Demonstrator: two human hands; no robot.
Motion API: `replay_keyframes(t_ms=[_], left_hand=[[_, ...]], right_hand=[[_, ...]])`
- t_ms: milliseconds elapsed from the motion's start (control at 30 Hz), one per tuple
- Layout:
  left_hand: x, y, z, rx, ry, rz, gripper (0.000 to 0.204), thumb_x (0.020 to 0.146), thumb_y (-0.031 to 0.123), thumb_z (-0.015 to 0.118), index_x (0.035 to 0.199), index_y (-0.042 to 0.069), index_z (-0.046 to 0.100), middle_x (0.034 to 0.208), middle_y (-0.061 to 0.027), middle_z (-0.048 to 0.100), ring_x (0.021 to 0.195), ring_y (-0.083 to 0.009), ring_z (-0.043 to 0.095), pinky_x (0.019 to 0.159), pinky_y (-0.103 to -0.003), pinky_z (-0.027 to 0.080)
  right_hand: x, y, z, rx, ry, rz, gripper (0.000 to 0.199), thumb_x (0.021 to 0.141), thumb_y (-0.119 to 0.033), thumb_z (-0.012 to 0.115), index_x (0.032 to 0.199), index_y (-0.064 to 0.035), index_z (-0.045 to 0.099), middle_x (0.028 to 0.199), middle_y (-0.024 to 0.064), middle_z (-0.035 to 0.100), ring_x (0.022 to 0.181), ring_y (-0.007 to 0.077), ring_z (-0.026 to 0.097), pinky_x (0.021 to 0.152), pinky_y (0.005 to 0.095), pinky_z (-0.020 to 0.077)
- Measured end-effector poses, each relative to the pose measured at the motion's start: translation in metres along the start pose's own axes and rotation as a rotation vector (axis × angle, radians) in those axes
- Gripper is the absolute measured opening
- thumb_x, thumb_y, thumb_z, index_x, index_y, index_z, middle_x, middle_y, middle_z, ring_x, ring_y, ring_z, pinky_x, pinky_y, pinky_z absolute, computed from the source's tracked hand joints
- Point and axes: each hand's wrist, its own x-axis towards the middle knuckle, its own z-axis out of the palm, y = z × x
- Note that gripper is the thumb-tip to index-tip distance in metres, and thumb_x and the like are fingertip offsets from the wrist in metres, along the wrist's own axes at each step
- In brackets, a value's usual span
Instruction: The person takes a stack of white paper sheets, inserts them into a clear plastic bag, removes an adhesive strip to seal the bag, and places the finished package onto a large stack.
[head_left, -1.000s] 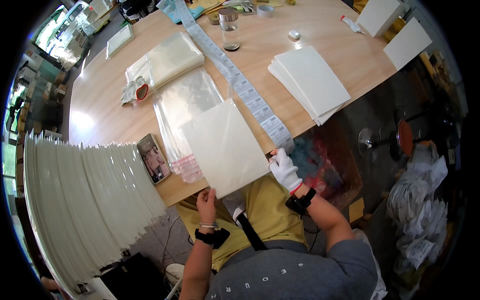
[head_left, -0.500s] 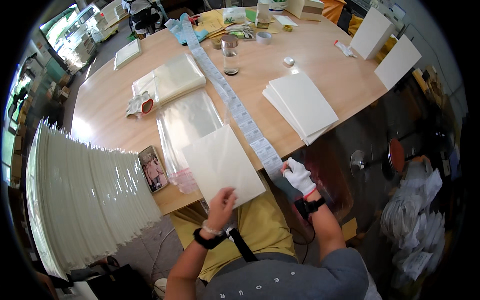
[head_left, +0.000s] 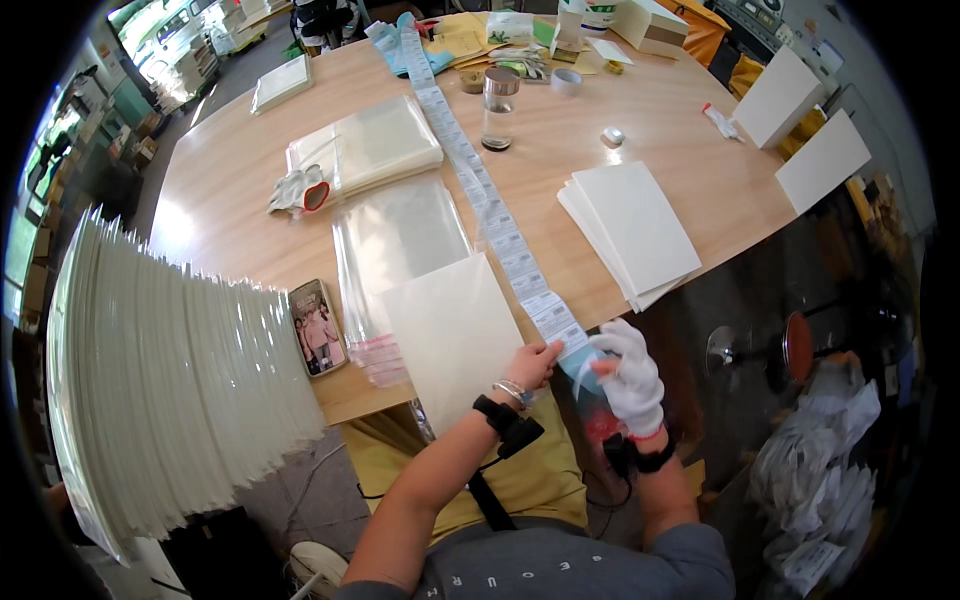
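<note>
A long strip of printed labels (head_left: 497, 228) runs down the table and over its near edge, ending in pale blue backing. My bare left hand (head_left: 533, 366) is closed, its fingertips pinching the strip's left edge near that end. My right hand (head_left: 632, 380), in a white glove with bare fingertips, is at the strip's right side. Its fingers are curved and apart, with nothing visible between them. Left of the strip, a cream-white board (head_left: 452, 325) lies over clear plastic sleeves (head_left: 395, 235) and reaches past the table edge, partly behind my left forearm.
A tall row of sleeved white sheets (head_left: 180, 380) stands at left beside a phone (head_left: 317, 330). Beyond are a stack of sleeves (head_left: 375, 145), a loose glove (head_left: 299, 191) and a glass jar (head_left: 499, 110). White boards (head_left: 635, 225) lie at right; a stool (head_left: 795, 347) is below.
My left hand has moved right from the board's lower edge to the label strip. My right hand has lifted and opened beside the strip's end. The view has shifted slightly.
</note>
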Motion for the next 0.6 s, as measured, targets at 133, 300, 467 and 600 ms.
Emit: replay_keyframes(t_ms=[133, 300, 467, 600], left_hand=[[-0.041, -0.001, -0.003, 0.205, -0.045, 0.322, 0.033, 0.09, 0.028, 0.053, 0.112, 0.004, 0.048, 0.073, -0.0015, 0.053, 0.056, -0.0072, 0.047, 0.047, -0.021, 0.038], [-0.121, -0.033, -0.083, 0.427, 0.365, 0.616, 0.03, 0.087, 0.011, 0.056, 0.114, 0.002, 0.049, 0.082, -0.0042, 0.055, 0.069, -0.0088, 0.05, 0.06, -0.023, 0.043], [-0.147, -0.082, -0.134, 0.093, 0.701, 0.636, 0.027, 0.086, 0.009, 0.057, 0.11, 0.003, 0.049, 0.083, 0.0018, 0.051, 0.073, -0.006, 0.049, 0.062, -0.02, 0.042], [-0.138, -0.083, -0.129, -0.212, 0.421, 0.244, 0.035, 0.084, 0.011, 0.06, 0.114, 0.002, 0.045, 0.087, 0.0001, 0.053, 0.074, -0.0076, 0.052, 0.063, -0.022, 0.047]], right_hand=[[0.047, 0.034, 0.061, 0.268, -0.09, 0.38, 0.014, 0.081, 0.0, 0.051, 0.091, 0.0005, 0.061, 0.086, 0.0117, 0.062, 0.08, 0.0204, 0.06, 0.071, 0.029, 0.0469], [0.1, 0.066, 0.138, 0.215, -0.202, 0.551, 0.016, 0.08, -0.009, 0.051, 0.09, -0.0022, 0.063, 0.076, 0.0123, 0.064, 0.071, 0.0197, 0.061, 0.065, 0.0304, 0.0466], [0.115, 0.082, 0.174, 0.054, -0.34, 0.551, 0.014, 0.081, -0.015, 0.055, 0.088, -0.0047, 0.06, 0.079, 0.014, 0.062, 0.074, 0.029, 0.059, 0.066, 0.0361, 0.0463], [0.111, 0.077, 0.177, -0.265, -0.257, 0.192, 0.024, 0.08, -0.022, 0.058, 0.095, -0.0042, 0.055, 0.082, 0.016, 0.06, 0.075, 0.0347, 0.058, 0.067, 0.0418, 0.0457]])
